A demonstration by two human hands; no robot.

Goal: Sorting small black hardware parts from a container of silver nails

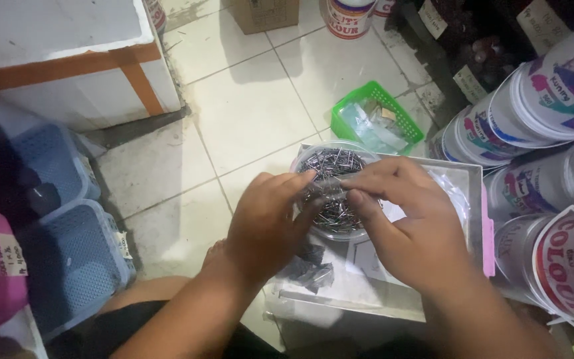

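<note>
- Left hand (267, 223) and right hand (403, 226) meet over a clear round tub (335, 193) packed with small dark nails (332, 166).
- Both hands: fingertips pressed together, pinching a few nails between them at the tub's centre. Exact count unreadable.
- Tub sits at 10 o'clock inside a shallow grey tray (474, 199). My guess is the tray is there to catch spills. It lies right in front of the knees, so both wrists can work close.
- Loose pile of dark nails (307, 272) on the tray at 7 o'clock of the tub, touching clear plastic film.
- Green basket (377, 119) at 1 o'clock of the tub, holding plastic bags.
- Stack of white paint buckets (539, 133) at 3 o'clock, tilted.
- Blue crates (68, 219) at 9 o'clock; white foam box (61, 60) at 11.
- Floor: pale tiles (247, 113), grimy grout, dim light.
</note>
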